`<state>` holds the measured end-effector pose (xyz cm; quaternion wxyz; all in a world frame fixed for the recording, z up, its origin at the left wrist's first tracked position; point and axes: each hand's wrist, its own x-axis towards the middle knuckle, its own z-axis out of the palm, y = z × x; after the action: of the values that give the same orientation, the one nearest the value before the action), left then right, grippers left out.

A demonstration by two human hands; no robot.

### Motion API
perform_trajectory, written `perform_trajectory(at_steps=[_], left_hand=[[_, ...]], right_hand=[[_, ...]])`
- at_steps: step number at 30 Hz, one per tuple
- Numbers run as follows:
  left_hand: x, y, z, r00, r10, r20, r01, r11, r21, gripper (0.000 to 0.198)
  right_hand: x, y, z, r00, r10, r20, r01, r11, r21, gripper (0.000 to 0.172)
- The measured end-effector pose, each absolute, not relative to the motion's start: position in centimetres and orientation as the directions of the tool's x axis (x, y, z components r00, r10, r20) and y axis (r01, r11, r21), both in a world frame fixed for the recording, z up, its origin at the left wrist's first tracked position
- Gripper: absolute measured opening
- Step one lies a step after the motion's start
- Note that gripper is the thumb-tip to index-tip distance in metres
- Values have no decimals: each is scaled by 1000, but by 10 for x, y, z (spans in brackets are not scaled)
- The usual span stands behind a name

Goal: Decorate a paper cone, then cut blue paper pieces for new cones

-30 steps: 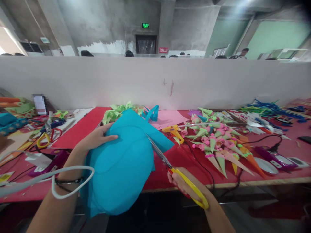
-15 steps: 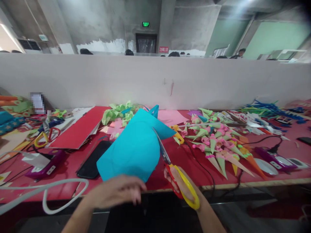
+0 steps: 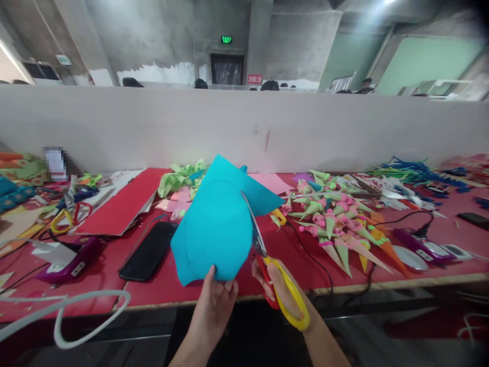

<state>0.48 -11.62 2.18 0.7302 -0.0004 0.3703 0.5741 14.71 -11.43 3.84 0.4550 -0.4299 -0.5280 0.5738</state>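
Note:
A bright blue sheet of paper (image 3: 216, 229) is pinched at its lower edge by my left hand (image 3: 218, 300), thumb on top. Its right side is partly cut, and a pointed flap hangs off to the upper right. My right hand (image 3: 280, 285) grips scissors (image 3: 288, 295) with one yellow and one red handle loop. Their blades lie at the right edge of the paper, where the cut meets the flap; the paper hides part of them. Under the left hand, the fingers behind the sheet are hidden.
A black phone (image 3: 147, 251) lies left of the paper, beside a red folder-like stack (image 3: 120, 204). Small paper cones (image 3: 336, 224) pile up at the right. Purple power strips (image 3: 71, 262) sit on both sides. A white partition (image 3: 153, 127) runs along the back.
My left hand has moved right and closed on the paper's lower edge. The paper has turned and shifted slightly right, with its top corner higher. The scissors stay at the cut.

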Motion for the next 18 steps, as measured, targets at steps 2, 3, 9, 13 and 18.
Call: perform_trajectory(at_steps=[2,3,9,13,18], left_hand=[[6,-107,28,31,836,-548,-832,326,450,12],[6,-103,29,1,839,-544,-824,309,475,12],[-17,-90,24,-189,918,-348,-654,146,742,31],[-38,-86,23,-401,896,-191,-482,-28,876,29],[-57,-84,25,-578,814,-63,-175,-48,983,27]], right_hand=[[146,-115,40,-194,981,-9,-96,-28,-995,54],[146,-116,40,-193,981,-9,-103,-30,-994,54],[160,-121,27,-253,966,46,-123,15,-992,46],[163,-123,25,-323,943,76,-167,22,-986,47],[155,-115,36,-337,940,45,-193,-22,-981,51]])
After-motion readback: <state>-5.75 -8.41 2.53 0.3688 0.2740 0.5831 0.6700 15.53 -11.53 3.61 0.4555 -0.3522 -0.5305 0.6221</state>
